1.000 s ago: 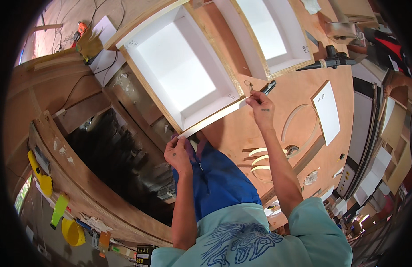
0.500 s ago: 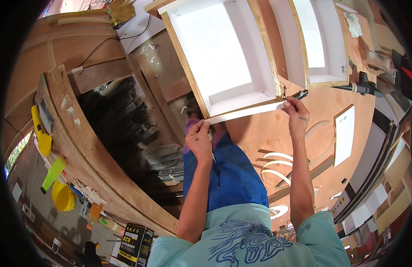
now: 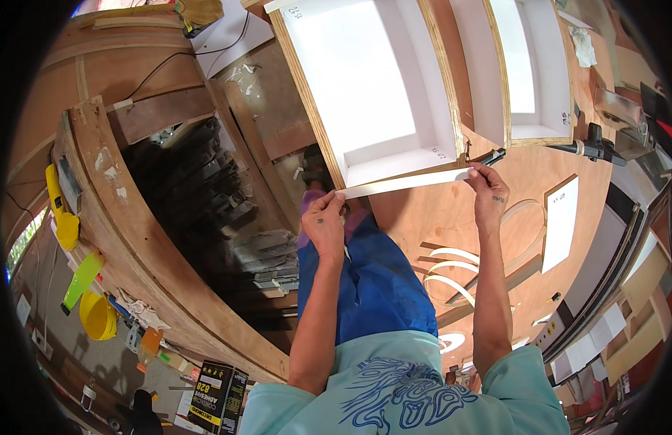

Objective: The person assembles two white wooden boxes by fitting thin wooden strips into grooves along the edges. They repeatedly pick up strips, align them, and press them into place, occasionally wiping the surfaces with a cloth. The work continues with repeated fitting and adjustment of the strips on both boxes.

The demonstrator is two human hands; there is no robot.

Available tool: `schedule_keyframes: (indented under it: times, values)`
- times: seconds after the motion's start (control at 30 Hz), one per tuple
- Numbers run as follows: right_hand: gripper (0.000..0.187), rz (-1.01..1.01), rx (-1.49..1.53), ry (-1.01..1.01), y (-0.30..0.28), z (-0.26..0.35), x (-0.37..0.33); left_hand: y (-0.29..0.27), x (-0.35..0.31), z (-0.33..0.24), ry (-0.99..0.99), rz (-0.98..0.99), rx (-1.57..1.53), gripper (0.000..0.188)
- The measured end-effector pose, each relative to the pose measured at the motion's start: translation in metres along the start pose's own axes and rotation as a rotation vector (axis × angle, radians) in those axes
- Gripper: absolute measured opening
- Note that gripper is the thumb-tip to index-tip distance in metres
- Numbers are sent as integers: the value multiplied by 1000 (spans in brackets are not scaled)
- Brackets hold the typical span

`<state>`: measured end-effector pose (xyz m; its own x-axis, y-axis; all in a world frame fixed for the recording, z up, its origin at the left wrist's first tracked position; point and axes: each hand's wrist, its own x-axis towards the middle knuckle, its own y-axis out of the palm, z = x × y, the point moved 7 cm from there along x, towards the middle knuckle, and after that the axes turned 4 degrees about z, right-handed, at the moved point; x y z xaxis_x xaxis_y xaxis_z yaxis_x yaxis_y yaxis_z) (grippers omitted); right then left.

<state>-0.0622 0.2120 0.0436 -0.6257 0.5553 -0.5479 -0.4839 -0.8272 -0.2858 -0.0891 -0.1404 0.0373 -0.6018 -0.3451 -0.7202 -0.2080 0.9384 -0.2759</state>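
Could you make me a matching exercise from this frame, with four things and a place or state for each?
Column one:
1. Left hand
2. Right hand
3. White strip
4. Yellow container

Column two:
A. In the lower left of the picture
B. Pinching the strip near its right end
C. Stretched between two hands
D. Pinching the strip near its left end

Right pairs: 1-D, 2-B, 3-C, 4-A.

white box (image 3: 383, 83) cut off up top; L hand (image 3: 323, 223) n R hand (image 3: 489, 194) hide strip (image 3: 408, 183) ends; we can't ID dark pile (image 3: 205, 185) tbh
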Motion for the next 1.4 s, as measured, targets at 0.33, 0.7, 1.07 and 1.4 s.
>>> schedule_keyframes:
  times: [0.33, 0.7, 1.07, 1.4]
  values:
    - [17, 2, 3, -5, -2, -3, 2, -2, 5, 8, 17, -4, 32, 25]
    - [14, -12, 82, -43, 5, -4, 4, -1, 4, 4, 27, -1, -56, 22]
    - [21, -42, 30, 54, 11, -4, 8, 1, 3, 0, 51, -4, -16, 20]
    - [18, -45, 50, 76, 11, -9, 13, 2, 2, -3, 66, -2, 3, 20]
